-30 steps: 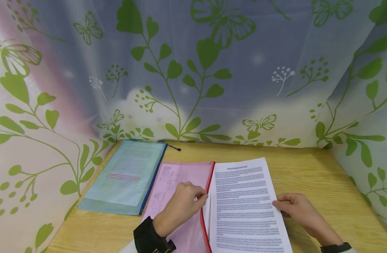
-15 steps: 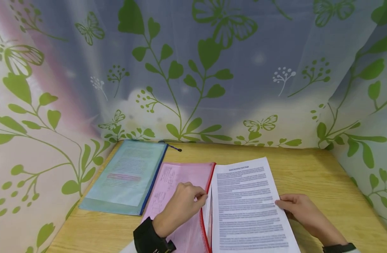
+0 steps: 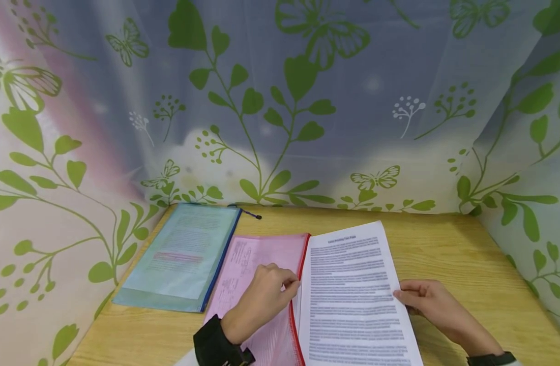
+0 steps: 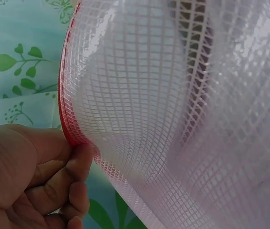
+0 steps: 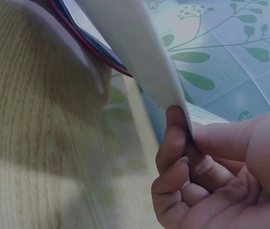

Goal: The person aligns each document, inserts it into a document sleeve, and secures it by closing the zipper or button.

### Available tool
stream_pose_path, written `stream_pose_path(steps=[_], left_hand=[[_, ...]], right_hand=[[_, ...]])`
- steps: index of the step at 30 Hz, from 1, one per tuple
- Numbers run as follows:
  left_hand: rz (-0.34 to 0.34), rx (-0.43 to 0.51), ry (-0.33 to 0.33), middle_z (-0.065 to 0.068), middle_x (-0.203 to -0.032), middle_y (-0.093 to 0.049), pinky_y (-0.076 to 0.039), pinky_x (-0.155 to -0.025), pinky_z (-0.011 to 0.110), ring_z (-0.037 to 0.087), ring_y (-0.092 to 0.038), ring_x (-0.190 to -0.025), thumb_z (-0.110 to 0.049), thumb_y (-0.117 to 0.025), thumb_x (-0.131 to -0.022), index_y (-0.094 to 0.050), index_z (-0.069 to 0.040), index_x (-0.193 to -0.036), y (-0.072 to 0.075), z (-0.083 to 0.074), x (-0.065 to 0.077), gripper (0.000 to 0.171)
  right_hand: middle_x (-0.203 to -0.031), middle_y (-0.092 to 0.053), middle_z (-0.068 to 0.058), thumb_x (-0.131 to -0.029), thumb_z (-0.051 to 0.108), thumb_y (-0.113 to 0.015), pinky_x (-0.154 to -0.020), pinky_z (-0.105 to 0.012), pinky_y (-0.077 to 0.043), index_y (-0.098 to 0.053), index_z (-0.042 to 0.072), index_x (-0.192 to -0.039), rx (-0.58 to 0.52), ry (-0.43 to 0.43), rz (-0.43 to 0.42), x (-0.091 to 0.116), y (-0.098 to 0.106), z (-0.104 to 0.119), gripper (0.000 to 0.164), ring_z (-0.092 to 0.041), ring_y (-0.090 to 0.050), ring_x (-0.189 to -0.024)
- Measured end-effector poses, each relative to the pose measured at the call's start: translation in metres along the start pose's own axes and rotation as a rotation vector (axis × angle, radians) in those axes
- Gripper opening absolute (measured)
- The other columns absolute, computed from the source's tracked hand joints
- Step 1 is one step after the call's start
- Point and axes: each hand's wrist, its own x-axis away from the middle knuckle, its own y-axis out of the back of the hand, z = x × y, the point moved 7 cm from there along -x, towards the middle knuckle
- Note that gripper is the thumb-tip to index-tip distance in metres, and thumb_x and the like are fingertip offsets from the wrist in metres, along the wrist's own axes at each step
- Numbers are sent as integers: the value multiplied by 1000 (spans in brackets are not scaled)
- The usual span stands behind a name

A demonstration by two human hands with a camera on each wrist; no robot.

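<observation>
A pink mesh zip folder (image 3: 243,284) with a red zipper edge lies mid-table in the head view. My left hand (image 3: 266,292) pinches the folder's edge between thumb and curled fingers; the left wrist view shows the red rim (image 4: 68,124) bent at the fingertips. Against the folder's opening, on its right, are printed sheets of paper (image 3: 353,295) with dense text. The thumb and fingers of my right hand (image 3: 426,305) grip the sheets' right edge. From the right wrist view, the paper (image 5: 149,62) stands tilted above the wood, its left part by the folder's opening.
A blue-green zip folder (image 3: 179,254) with a dark blue edge and papers inside lies on the left of the wooden table (image 3: 472,264). Its zipper pull (image 3: 252,214) sticks out behind. A leaf-and-butterfly curtain (image 3: 280,101) encloses the back and both sides.
The sheets shift slightly right with my right hand, then back left, and their top edge now sits a little higher. My left hand keeps its place on the pink folder.
</observation>
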Motion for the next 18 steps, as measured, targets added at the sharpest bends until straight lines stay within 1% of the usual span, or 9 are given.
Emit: stream_pose_path(steps=[5, 9, 14, 17, 18], left_hand=[[-6, 14, 8, -7, -72, -72, -42, -74, 24, 6, -54, -65, -8, -74, -89, -79, -13, -80, 1, 1, 0, 12], [-4, 15, 13, -7, -71, -72, -43, -75, 26, 7, -55, -65, -8, -73, -89, -79, -12, -80, 1, 2, 1, 12], [21, 14, 16, -8, -72, -72, -45, -80, 31, 9, -57, -68, -8, -72, -90, -79, -13, -81, -2, 2, 2, 13], [30, 11, 10, -8, -74, -73, -45, -80, 32, 8, -57, -69, -9, -72, -91, -79, -12, -82, -3, 1, 2, 12], [30, 8, 9, -8, -74, -73, -45, -80, 32, 8, -57, -69, -10, -73, -91, -80, -12, -82, -3, 1, 2, 11]], right_hand=[[-120, -74, -14, -106, 23, -58, -84, -34, -58, -52, -17, -138, 0, 23, 38, 0, -2, 2, 51, -16, -72, -100], [-120, -74, -14, -106, 24, -57, -84, -34, -58, -54, -16, -137, 7, 33, 47, 0, -3, 3, 50, -16, -72, -101], [-116, -75, -12, -105, 26, -59, -79, -32, -56, -59, -11, -134, 40, 30, 52, -4, -6, 2, 47, -14, -70, -94], [-118, -74, -14, -106, 27, -59, -80, -32, -56, -60, -11, -134, 35, 29, 60, -7, -10, 3, 47, -16, -70, -95], [-119, -74, -14, -106, 27, -59, -82, -31, -57, -59, -11, -135, 25, 27, 56, -8, -11, 3, 48, -16, -70, -98]])
